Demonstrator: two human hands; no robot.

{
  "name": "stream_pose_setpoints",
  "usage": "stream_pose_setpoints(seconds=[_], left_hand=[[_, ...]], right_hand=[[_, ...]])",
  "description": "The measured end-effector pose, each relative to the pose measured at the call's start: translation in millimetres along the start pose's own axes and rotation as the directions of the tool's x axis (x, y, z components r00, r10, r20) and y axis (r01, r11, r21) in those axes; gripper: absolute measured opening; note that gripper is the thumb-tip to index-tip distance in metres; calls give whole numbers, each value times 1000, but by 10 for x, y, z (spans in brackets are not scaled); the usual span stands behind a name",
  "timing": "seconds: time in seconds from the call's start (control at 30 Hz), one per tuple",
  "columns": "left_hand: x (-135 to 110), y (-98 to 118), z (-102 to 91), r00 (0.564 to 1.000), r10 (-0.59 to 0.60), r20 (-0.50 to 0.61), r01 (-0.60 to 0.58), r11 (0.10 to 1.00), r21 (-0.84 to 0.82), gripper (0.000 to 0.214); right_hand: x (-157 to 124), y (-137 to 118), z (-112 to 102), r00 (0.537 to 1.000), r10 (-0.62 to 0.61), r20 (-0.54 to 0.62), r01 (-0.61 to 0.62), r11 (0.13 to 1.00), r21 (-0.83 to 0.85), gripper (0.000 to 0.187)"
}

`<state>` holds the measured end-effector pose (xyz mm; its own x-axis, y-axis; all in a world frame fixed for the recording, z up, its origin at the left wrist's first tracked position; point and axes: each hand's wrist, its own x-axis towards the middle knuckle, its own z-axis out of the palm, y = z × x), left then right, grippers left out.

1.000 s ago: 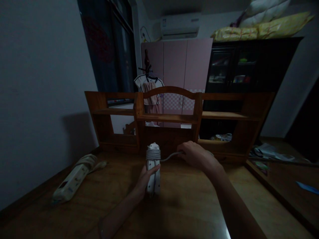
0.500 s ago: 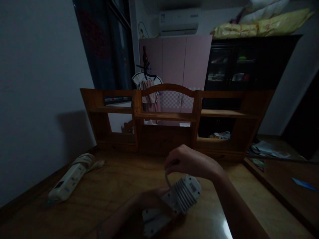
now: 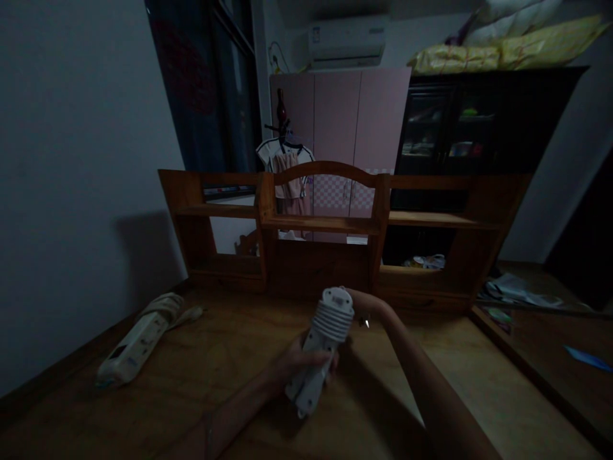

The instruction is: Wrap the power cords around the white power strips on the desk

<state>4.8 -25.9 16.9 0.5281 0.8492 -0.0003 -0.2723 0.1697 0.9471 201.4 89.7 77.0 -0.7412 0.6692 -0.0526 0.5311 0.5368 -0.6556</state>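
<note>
A white power strip (image 3: pixel 313 377) is held up over the table, tilted, with its back towards me. Several turns of its white cord (image 3: pixel 332 321) are wound around the far end. My left hand (image 3: pixel 301 361) is closed around the strip's body below the coils. Behind the wound end, my right hand (image 3: pixel 360 301) is curled at the cord, its fingers mostly hidden by the strip. Shiny metal prongs of a plug (image 3: pixel 364 321) show just under my right hand.
Another white power strip (image 3: pixel 136 348) with a wound cord lies on the wooden table (image 3: pixel 215 390) at left, near the wall. A wooden shelf unit (image 3: pixel 320 223) stands along the table's back. To the right, a raised edge (image 3: pixel 522 364) borders a lower surface with a blue item (image 3: pixel 588 359).
The strip has been lifted and turned more upright, and my left hand rose with it. My right hand went from pulling the cord above the strip to behind its wound end.
</note>
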Motion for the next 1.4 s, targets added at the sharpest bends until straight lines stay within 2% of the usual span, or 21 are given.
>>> stream_pose_setpoints(seconds=[0.07,0.13,0.27,0.43,0.53,0.6,0.67,0.8,0.9,0.97,1.07,1.17,1.27,1.4], left_hand=[[93,-11,-34,994,74,-75,-76,997,-27,37],[149,-9,-98,981,98,-170,-104,994,-26,38],[167,-5,-235,954,95,-285,-91,995,27,38],[174,-55,-302,910,89,-404,-60,995,86,40],[188,-78,-313,878,78,-473,-33,994,104,41],[189,-79,-319,871,85,-485,-44,994,96,41],[184,-73,-327,858,91,-506,-62,995,72,41],[177,-70,-362,846,64,-530,-79,997,-5,42],[184,-78,-384,860,51,-507,-77,997,-31,44],[187,-78,-380,876,57,-478,-82,996,-30,42],[186,-72,-351,897,73,-437,-92,996,-22,41],[188,-75,-347,905,84,-416,-105,994,-30,40],[205,-92,-399,896,98,-434,-120,993,-23,38],[237,-88,-465,868,139,-477,-156,988,4,36]], right_hand=[[41,60,41,1000,5,-5,-5,1000,18,27],[85,74,85,1000,11,19,-12,999,33,28],[138,43,123,997,46,63,-48,999,16,22],[112,-92,100,994,102,24,-101,994,-41,15],[61,-239,83,995,95,-35,-96,994,-57,31],[11,-353,68,996,67,-57,-72,994,-88,46],[-43,-469,54,998,35,-47,-41,988,-146,53],[-118,-664,51,997,-40,-62,25,972,-234,41],[-136,-758,62,987,-97,-128,61,963,-264,25],[-141,-799,69,973,-142,-183,81,950,-303,22],[-135,-834,99,952,-188,-241,94,931,-352,25],[-101,-845,179,944,-171,-282,55,925,-376,26],[-45,-842,279,931,-164,-325,35,929,-368,29],[41,-809,358,906,-224,-359,129,954,-269,43]])
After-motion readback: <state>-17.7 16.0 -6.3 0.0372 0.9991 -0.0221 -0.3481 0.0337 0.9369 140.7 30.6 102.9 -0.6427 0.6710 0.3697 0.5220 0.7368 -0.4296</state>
